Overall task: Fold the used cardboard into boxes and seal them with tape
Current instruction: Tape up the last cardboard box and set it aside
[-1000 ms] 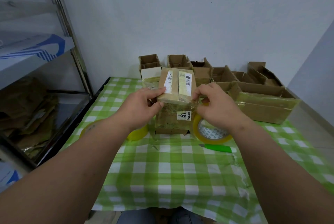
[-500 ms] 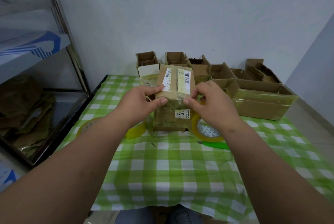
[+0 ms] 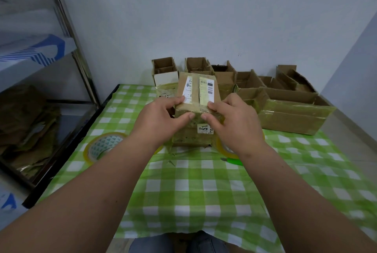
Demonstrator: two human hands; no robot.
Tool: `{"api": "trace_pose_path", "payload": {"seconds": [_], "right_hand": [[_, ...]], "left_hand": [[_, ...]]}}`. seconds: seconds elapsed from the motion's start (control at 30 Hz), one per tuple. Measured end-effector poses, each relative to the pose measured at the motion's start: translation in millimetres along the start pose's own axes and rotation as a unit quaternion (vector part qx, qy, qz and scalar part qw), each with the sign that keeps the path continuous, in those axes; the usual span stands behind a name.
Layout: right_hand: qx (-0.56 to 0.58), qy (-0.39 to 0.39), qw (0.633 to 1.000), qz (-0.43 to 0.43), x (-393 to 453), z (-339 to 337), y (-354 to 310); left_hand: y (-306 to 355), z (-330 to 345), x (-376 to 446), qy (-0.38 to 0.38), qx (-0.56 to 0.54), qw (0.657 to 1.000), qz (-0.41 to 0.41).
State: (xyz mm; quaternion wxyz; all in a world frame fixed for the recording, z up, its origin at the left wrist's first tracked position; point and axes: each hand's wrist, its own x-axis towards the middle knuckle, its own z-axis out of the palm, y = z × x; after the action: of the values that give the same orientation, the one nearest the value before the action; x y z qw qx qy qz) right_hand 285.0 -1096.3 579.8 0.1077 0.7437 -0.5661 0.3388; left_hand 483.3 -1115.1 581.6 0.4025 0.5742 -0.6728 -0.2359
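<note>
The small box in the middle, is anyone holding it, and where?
Yes. Both hands grip the box at its near top edge: the left hand beside the seam's left, the right hand beside its right, thumbs on the front face.

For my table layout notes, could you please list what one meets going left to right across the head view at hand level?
Yellowish clear tape roll → left hand → small brown labelled cardboard box held between both hands → right hand → large open brown cardboard box.

The box point(image 3: 196, 110) front sticker point(image 3: 205, 129) reads "51"; top labels illegible.
</note>
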Motion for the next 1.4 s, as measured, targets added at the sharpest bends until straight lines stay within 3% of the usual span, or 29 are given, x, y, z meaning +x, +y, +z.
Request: {"api": "trace_pose_path", "payload": {"seconds": [0.47,0.67,0.8,0.9,1.2,1.4], "right_hand": [[0.039,-0.054,0.997,-0.022,0.3,-6.0,13.2],[0.089,-0.088,0.988,0.090,-2.6,-21.3,31.2],[0.113,-0.195,0.945,0.239,-11.9,-37.3,43.2],[0.161,-0.250,0.917,0.268,-19.3,-40.8,46.6],[0.299,-0.186,0.887,0.299,-20.8,-47.4,24.6],[0.433,-0.176,0.831,0.303,-23.9,-64.6,10.3]], "left_hand": [[-3.3,-1.2,5.9,-0.030,-0.015,0.999,-0.005],[-6.3,-1.0,4.0,-0.043,-0.035,0.998,-0.013],[-27.3,2.0,-9.8,-0.080,-0.018,0.996,-0.048],[-31.3,7.0,-16.4,-0.071,-0.026,0.996,-0.043],[-19.9,-0.2,5.9,-0.069,-0.037,0.996,-0.041],[-12.6,-15.5,23.3,-0.063,-0.071,0.995,-0.025]]}}
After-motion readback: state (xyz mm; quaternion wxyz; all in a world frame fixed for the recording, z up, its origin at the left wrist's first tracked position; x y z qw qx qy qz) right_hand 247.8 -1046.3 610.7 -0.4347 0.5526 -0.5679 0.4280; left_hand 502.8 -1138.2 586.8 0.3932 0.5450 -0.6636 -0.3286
